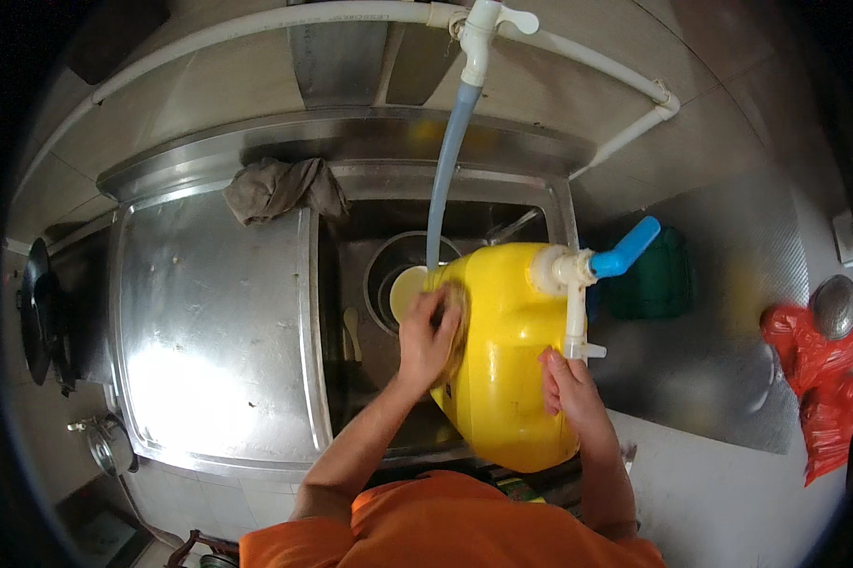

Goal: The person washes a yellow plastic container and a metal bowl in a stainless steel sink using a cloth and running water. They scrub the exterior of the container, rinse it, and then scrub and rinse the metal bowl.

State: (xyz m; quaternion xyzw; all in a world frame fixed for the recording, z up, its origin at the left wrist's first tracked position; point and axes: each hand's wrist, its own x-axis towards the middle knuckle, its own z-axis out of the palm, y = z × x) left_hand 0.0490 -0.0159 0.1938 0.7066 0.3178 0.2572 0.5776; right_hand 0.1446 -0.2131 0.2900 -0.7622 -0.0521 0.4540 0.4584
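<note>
A large yellow plastic jug lies tilted over the right part of the sink. From its right end sticks a white pipe fitting with a blue lever handle. My left hand presses on the jug's left end, fingers curled over a brownish scouring pad, mostly hidden. My right hand is closed at the lower end of the white spout, against the jug's side. Behind my left hand, a pale yellow bowl sits inside a metal pot in the sink.
A grey hose hangs from a white tap into the sink. A grey rag lies on the back rim beside the steel drainboard. A green container and red plastic bags stand at right.
</note>
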